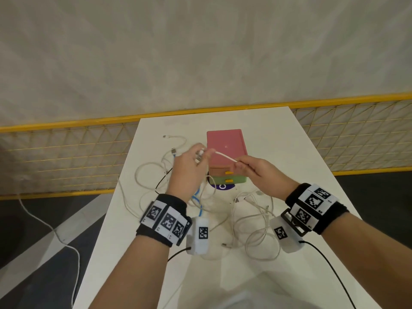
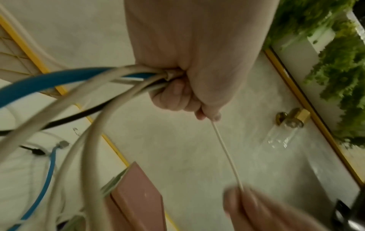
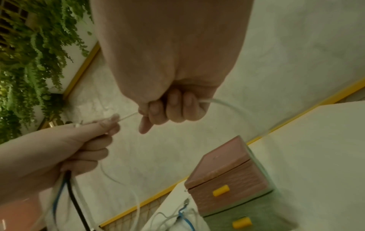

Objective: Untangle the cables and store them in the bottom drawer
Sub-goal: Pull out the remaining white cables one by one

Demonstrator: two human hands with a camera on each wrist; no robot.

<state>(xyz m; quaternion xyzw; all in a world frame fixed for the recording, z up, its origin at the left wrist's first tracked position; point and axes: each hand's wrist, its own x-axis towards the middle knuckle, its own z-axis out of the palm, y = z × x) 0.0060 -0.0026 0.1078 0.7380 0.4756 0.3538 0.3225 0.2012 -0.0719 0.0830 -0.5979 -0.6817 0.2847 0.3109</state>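
Note:
My left hand [image 1: 196, 157] is raised over the table and grips a bundle of cables [image 2: 122, 81]: white ones, a blue one and a black one. A thin white cable [image 1: 225, 156] runs taut from that fist to my right hand [image 1: 243, 167], which pinches it in a closed fist [image 3: 168, 109]. Both hands hover just in front of a small drawer box [image 1: 226, 148] with a pink top, a pink upper drawer [image 3: 227, 179] and a green bottom drawer [image 1: 229, 180]; both have yellow handles and are closed. More tangled white cables [image 1: 256, 219] lie on the white table [image 1: 289, 152].
A white cable with a plug [image 1: 176, 139] lies left of the box. A purple round mark [image 1: 223, 186] shows under the box's front. A yellow mesh fence [image 1: 66, 157] borders the table's far side. A white cable [image 1: 55, 230] trails on the dark floor at left.

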